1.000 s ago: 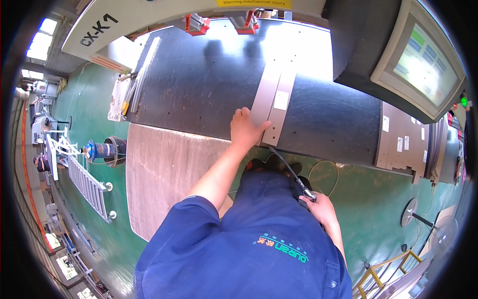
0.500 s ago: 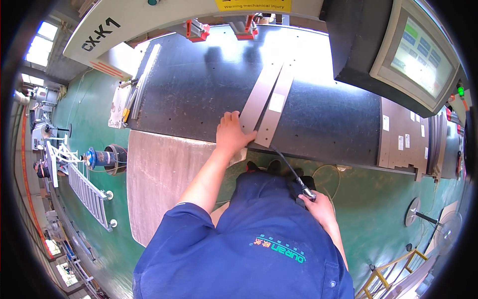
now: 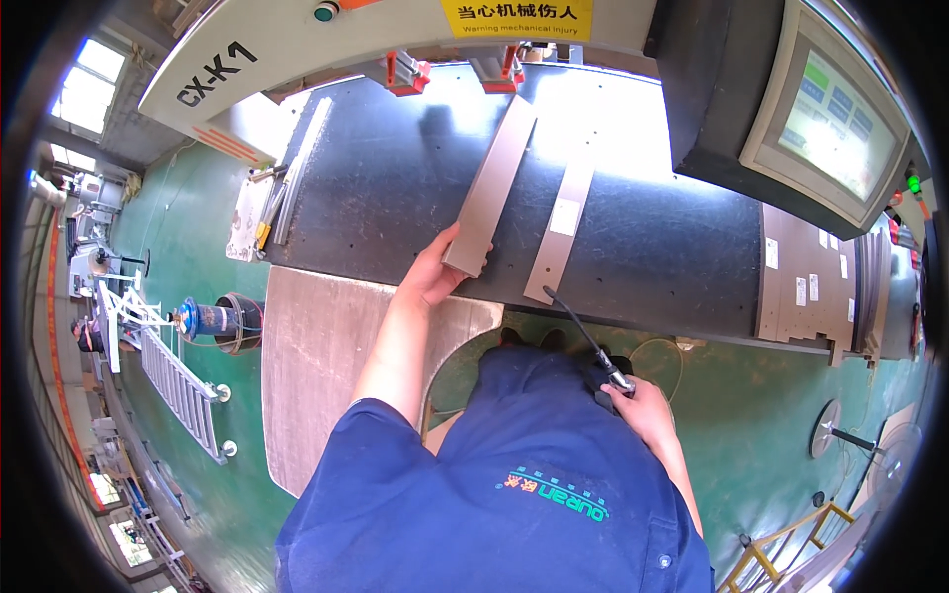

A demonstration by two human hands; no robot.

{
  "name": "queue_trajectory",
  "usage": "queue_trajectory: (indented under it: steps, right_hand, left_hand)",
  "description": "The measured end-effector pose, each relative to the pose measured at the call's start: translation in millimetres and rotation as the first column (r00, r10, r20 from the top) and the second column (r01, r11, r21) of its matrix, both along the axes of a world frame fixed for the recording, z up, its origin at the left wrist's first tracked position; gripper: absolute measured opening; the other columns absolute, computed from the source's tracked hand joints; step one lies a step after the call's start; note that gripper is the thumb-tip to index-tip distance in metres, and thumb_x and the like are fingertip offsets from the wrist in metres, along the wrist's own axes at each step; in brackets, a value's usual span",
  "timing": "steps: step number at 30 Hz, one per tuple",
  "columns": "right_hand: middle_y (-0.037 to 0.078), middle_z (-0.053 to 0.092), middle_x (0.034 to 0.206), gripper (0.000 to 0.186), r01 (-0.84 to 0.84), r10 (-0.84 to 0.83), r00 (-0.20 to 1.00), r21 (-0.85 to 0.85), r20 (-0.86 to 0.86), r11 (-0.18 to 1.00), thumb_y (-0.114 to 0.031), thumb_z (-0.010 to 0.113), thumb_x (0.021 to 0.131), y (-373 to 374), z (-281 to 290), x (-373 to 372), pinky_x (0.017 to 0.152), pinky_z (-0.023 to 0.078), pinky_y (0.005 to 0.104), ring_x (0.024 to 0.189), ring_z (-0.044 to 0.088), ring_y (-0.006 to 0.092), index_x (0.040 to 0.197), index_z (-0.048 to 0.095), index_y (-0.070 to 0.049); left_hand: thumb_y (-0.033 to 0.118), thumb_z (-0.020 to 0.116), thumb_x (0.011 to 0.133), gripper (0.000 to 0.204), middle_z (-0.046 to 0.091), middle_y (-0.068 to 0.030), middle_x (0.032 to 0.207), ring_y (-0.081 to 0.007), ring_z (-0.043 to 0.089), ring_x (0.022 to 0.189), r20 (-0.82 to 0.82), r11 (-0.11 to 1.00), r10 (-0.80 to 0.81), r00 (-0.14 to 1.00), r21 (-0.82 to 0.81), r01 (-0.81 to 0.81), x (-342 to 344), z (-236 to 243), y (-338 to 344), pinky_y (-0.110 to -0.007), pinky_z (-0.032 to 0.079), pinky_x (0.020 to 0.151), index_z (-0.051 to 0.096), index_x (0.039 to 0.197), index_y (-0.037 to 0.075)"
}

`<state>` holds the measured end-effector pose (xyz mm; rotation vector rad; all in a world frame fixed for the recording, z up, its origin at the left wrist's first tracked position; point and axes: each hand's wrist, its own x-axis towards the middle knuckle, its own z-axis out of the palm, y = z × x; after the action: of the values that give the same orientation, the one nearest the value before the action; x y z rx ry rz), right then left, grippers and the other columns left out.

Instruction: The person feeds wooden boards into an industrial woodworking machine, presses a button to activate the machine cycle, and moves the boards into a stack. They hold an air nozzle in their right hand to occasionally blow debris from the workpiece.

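Observation:
My left hand point(image 3: 433, 271) grips the near end of a long brown-grey board strip point(image 3: 499, 178), fingers wrapped round its edges. The strip is tilted, showing its edge, and reaches toward the far side of the black worktable point(image 3: 376, 198). To its right a second strip point(image 3: 554, 252) lies flat, with a white label and small holes in it. Low on the right, by my body, my right hand point(image 3: 647, 407) is closed round an air blow gun point(image 3: 615, 374). Its thin black nozzle points up at the second strip's near end.
Red-tipped clamps point(image 3: 405, 74) hang over the table's far side under a white machine beam point(image 3: 267, 69). A control screen point(image 3: 830, 114) juts in at upper right. Labelled brown boards point(image 3: 786, 267) lie on the right. A worn board point(image 3: 326, 366) with a curved cutout adjoins the table's near left edge.
My left hand has taken hold of the left strip, tilted it and moved it left, away from the second strip. The right hand with the blow gun stays almost in place.

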<state>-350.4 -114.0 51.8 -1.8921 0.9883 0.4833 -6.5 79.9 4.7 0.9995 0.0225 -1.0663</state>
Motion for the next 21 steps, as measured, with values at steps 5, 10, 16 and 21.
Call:
queue_trajectory:
  steps: [5,10,16,21]
  right_hand:
    - [0.015,0.066,0.072,0.038,-0.012,0.012,1.000,-0.015,0.021,1.000,-0.042,0.066,0.087,-1.5,-0.9,2.2,0.068,0.049,0.0411,0.071,0.065,0.0336,0.087,0.066,-0.004]
    - [0.016,0.066,0.072,0.038,0.008,-0.007,0.999,-0.010,0.034,1.000,-0.043,0.066,0.087,-2.1,2.0,4.3,0.068,0.049,0.0413,0.071,0.065,0.0339,0.087,0.067,-0.004]
    - [0.016,0.067,0.075,0.039,0.160,-0.157,0.985,-0.040,0.069,0.986,-0.042,0.066,0.087,-0.7,-3.9,1.5,0.070,0.049,0.0410,0.074,0.066,0.0338,0.088,0.067,-0.004]
    - [0.017,0.067,0.078,0.038,0.373,-0.367,0.924,-0.035,0.103,0.927,-0.040,0.066,0.088,-3.4,-20.3,-11.3,0.073,0.049,0.0402,0.078,0.067,0.0338,0.091,0.067,-0.002]
  left_hand:
    - [0.035,0.050,0.102,0.043,0.066,-0.0137,0.115,-0.0231,0.064,0.100,0.013,0.999,0.006,1.000,0.033,-0.007,6.1,-2.1,0.8,-0.036,0.052,0.085,0.055,0.130,0.002]
    - [0.039,0.063,0.093,0.049,0.064,-0.0147,0.114,-0.0270,0.060,0.108,0.473,0.934,-0.088,0.877,0.346,-0.093,0.2,-19.8,-16.0,-0.039,0.051,0.087,0.059,0.126,0.003]
    - [0.035,0.075,0.077,0.061,0.054,-0.0158,0.111,-0.0339,0.054,0.106,0.755,0.575,-0.637,0.157,0.601,-0.555,-34.3,-19.9,-49.7,-0.042,0.049,0.087,0.052,0.126,0.006]
    - [0.036,0.074,0.077,0.063,0.049,-0.0218,0.119,-0.0408,0.049,0.112,0.724,0.543,-0.681,0.107,0.598,-0.590,-39.0,-26.3,-74.5,-0.050,0.044,0.096,0.049,0.125,0.003]
